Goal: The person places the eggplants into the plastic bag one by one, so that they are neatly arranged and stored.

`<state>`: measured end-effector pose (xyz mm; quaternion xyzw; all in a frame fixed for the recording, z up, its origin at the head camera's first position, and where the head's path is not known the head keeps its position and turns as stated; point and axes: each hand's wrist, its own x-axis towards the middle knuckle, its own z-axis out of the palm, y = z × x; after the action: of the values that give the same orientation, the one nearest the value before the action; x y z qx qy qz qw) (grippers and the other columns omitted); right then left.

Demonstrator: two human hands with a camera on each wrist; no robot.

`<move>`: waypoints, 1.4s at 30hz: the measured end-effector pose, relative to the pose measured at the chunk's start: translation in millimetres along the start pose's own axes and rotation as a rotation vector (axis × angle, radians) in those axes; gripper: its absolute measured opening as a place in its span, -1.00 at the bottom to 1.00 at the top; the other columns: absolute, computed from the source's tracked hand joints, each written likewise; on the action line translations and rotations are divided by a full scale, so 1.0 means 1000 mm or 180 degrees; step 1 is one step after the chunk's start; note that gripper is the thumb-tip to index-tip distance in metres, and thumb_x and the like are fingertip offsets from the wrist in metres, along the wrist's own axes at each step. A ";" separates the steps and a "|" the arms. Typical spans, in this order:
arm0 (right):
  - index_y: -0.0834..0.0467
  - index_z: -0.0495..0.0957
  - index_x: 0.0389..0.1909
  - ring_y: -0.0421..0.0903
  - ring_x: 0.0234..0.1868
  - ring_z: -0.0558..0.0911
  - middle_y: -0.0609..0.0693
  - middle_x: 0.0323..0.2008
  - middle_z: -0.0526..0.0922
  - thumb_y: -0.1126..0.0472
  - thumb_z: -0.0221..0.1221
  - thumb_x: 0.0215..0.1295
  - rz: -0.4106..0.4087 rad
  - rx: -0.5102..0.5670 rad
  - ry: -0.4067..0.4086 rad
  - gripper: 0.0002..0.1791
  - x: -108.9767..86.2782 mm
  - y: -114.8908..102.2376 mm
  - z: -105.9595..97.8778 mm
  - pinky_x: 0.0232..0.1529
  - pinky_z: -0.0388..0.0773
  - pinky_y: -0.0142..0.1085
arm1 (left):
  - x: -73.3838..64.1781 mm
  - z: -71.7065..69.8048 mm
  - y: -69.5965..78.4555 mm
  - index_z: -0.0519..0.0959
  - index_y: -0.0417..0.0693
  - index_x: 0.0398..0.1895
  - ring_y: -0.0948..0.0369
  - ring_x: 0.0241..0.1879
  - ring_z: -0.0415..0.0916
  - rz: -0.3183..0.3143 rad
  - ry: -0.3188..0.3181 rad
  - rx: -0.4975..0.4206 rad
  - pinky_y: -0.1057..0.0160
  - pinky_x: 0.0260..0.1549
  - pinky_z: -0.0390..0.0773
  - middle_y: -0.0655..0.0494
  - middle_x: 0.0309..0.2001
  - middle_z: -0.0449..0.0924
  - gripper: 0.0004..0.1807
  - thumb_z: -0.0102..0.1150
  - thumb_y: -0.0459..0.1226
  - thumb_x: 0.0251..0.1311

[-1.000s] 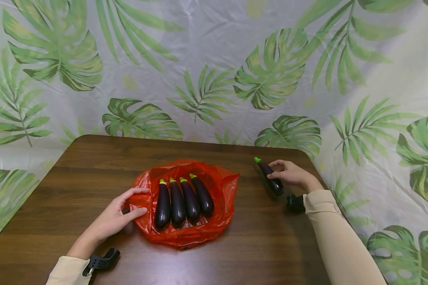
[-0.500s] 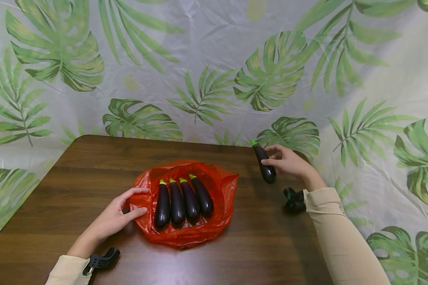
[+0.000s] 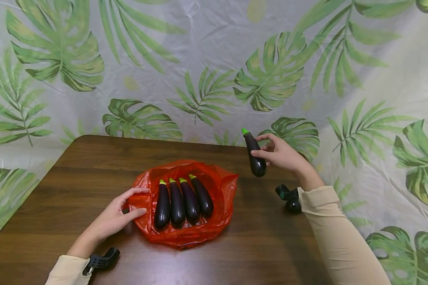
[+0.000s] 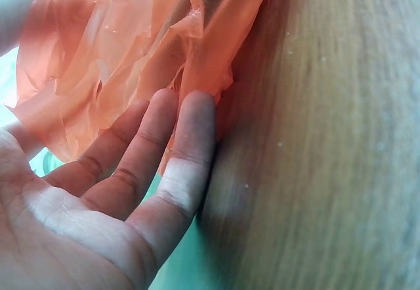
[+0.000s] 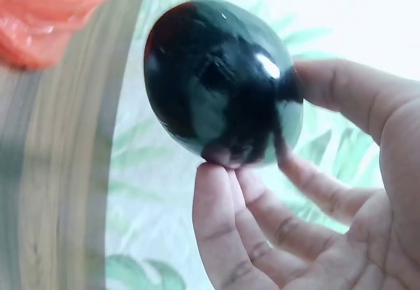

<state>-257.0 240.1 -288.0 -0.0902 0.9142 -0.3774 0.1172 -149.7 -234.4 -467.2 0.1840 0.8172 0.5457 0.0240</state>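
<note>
My right hand (image 3: 279, 155) pinches an eggplant (image 3: 255, 156) between thumb and fingers, lifted above the table's far right part. Its bright green stem end points up and away. In the right wrist view the eggplant's glossy rounded end (image 5: 220, 83) faces the camera, with fingertips against its side. Several dark eggplants (image 3: 177, 204) lie side by side in an open red plastic bag (image 3: 225, 198) at the table's middle. My left hand (image 3: 108, 217) holds the bag's left edge, thumb and index finger over the rim. In the left wrist view the other fingers (image 4: 147, 145) lie along its outside.
The brown wooden table (image 3: 57, 213) has its far edge close to a leaf-printed cloth (image 3: 214, 79). Black camera straps sit at the left wrist (image 3: 101, 261) and right wrist (image 3: 289, 198). The right forearm (image 3: 339, 237) reaches over the table's right side.
My right hand has raised the eggplant off the table and carried it up and leftward, toward the bag. The left hand and the bag stay as they were.
</note>
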 end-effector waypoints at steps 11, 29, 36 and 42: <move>0.06 0.29 0.54 0.09 -0.04 0.70 0.28 0.21 0.57 -0.06 0.27 0.54 -0.0107 -0.0031 0.0093 -0.31 -0.005 -0.036 0.014 -0.13 0.69 -0.25 | 0.000 -0.001 0.001 0.45 -0.12 0.46 0.32 -0.33 0.66 -0.0044 -0.0003 0.0057 0.33 -0.17 0.66 -0.05 -0.14 0.67 -0.45 0.31 -0.26 0.46; 0.06 0.29 0.52 0.13 0.03 0.71 0.27 0.19 0.60 -0.02 0.30 0.52 -0.0384 0.0030 -0.0073 -0.32 -0.007 -0.076 0.057 -0.09 0.76 -0.15 | 0.000 -0.001 0.002 0.48 -0.10 0.43 0.40 -0.11 0.64 -0.0022 0.0056 0.0119 0.35 -0.09 0.68 -0.23 0.21 0.61 -0.46 0.33 -0.24 0.44; -0.04 0.31 0.50 0.08 -0.10 0.74 0.20 0.16 0.63 -0.02 0.32 0.52 -0.0386 0.0088 -0.0188 -0.35 -0.005 -0.085 0.077 -0.10 0.78 -0.06 | 0.000 -0.002 0.001 0.47 -0.11 0.44 0.35 -0.21 0.66 -0.0029 0.0024 0.0069 0.33 -0.14 0.68 -0.21 0.10 0.63 -0.46 0.32 -0.25 0.45; -0.04 0.32 0.49 0.03 -0.18 0.75 0.17 0.07 0.64 -0.01 0.33 0.51 -0.0415 0.0103 -0.0276 -0.35 -0.004 -0.093 0.093 -0.15 0.78 -0.12 | 0.000 -0.002 -0.001 0.47 -0.10 0.44 0.35 -0.20 0.67 -0.0052 0.0025 0.0079 0.33 -0.14 0.69 -0.23 0.14 0.63 -0.46 0.32 -0.24 0.44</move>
<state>-219.9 114.0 -284.8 -0.1639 0.8942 -0.3947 0.1334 -150.4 -235.9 -467.2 0.1755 0.8254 0.5360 0.0230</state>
